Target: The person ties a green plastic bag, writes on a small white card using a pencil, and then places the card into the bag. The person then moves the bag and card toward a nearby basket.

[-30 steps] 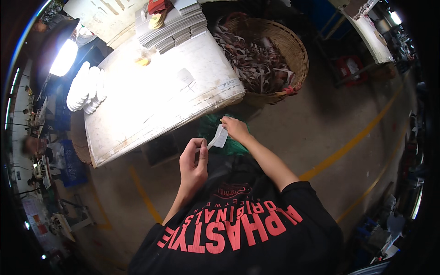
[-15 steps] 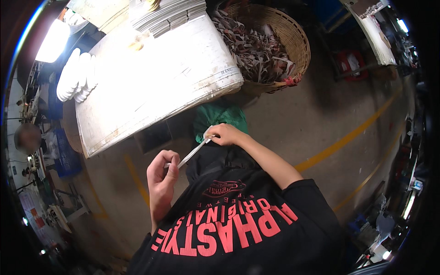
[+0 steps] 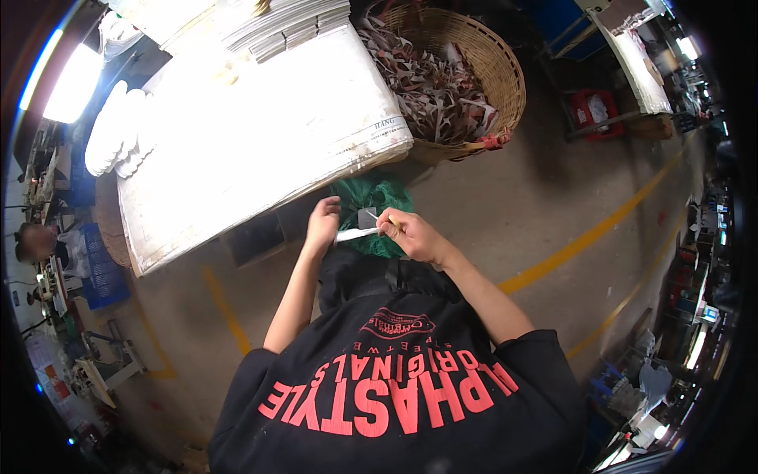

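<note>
My right hand (image 3: 417, 238) is closed in front of my body, fingers pinched on one end of a narrow white strip (image 3: 359, 235). A thin pale piece with a yellowish part (image 3: 395, 223) also sticks out from these fingers; its kind is unclear. The strip's other end reaches the inner side of my left hand (image 3: 322, 221), which is raised by the table's near edge. Its fingers are blurred, so their grip cannot be made out. Just beyond the strip, a small grey square piece (image 3: 367, 218) lies against a green mesh-like bag (image 3: 379, 189).
A white-topped table (image 3: 260, 150) stands ahead, bearing a stack of sheets (image 3: 292, 28) and white sole-shaped pieces (image 3: 118, 130). Right of it is a wicker basket (image 3: 505, 79) full of scraps. A blue crate (image 3: 103, 268) is at left, a red one (image 3: 596, 114) at far right.
My left hand has moved forward and right, toward the table edge. My right hand has shifted slightly right. The strip went from slanting to nearly level, and a grey piece now shows beyond it.
</note>
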### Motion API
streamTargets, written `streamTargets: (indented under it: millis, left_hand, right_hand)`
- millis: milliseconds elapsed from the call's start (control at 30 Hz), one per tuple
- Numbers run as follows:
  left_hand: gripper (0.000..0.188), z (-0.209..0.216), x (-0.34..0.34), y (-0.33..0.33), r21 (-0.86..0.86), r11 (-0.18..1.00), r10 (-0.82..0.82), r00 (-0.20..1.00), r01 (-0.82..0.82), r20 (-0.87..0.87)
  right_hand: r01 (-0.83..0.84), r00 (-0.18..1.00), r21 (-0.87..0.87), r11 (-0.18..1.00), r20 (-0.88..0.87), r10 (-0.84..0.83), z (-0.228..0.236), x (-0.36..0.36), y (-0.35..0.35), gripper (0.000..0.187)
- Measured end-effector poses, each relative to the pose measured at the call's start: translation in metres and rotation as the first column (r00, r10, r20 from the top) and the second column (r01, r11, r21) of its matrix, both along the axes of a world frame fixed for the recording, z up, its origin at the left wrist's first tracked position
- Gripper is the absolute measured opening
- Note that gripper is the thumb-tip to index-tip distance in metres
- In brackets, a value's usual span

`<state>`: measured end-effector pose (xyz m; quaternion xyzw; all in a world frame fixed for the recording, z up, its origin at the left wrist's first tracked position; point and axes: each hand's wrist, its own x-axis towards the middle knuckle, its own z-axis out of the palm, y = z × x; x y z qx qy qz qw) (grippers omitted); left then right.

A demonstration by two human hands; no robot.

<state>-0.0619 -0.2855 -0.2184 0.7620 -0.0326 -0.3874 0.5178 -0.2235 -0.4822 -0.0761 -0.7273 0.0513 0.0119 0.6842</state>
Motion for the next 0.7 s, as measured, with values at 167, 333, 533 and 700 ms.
streamTargets:
  millis: [167, 333, 533, 700]
  left_hand:
    - [0.085, -0.096, -0.035, -0.014, -0.077, 0.937, -0.343, 0.939, 0.34, -0.02]
    - [0.054, -0.121, -0.062, -0.03, 0.159, 0.923, -0.374, 0.911, 0.349, 0.173]
    - [0.024, -0.081, -0.06, -0.019, 0.115, 0.977, -0.2, 0.958, 0.18, 0.207]
    - [0.017, -0.064, -0.054, 0.004, 0.227, 0.931, -0.352, 0.863, 0.285, 0.361]
  right_hand:
    - [0.112, 0.994, 0.123, 0.986, -0.02, -0.111, 0.016, -0.015, 0.009, 0.019]
    - [0.199, 0.964, 0.612, 0.765, -0.265, -0.038, 0.032, -0.03, 0.007, 0.018]
    - [-0.021, 0.965, 0.352, 0.936, -0.239, 0.112, 0.05, -0.033, -0.009, 0.019]
    - [0.267, 0.963, -0.042, 0.963, -0.031, -0.268, 0.033, -0.008, -0.021, 0.013]
